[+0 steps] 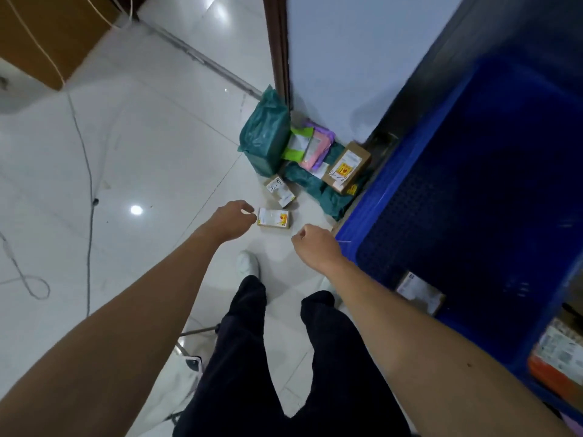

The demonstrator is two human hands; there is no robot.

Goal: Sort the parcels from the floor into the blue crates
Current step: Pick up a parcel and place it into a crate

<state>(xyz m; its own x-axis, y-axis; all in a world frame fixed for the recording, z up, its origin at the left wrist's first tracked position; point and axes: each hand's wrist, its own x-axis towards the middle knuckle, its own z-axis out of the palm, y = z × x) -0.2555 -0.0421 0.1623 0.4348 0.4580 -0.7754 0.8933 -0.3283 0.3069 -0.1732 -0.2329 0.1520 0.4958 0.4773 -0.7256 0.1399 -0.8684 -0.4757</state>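
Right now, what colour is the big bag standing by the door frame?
The bag is dark green, plain plastic; the head view shows it clearly.

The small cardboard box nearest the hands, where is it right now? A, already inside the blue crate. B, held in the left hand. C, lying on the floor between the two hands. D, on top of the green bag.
C: the small cardboard box lies flat on the tile, with the left hand just beside it and the right hand a little apart, neither gripping it.

Small labelled parcels (273, 217) lie heaped on the floor beside a blue crate (394, 184).
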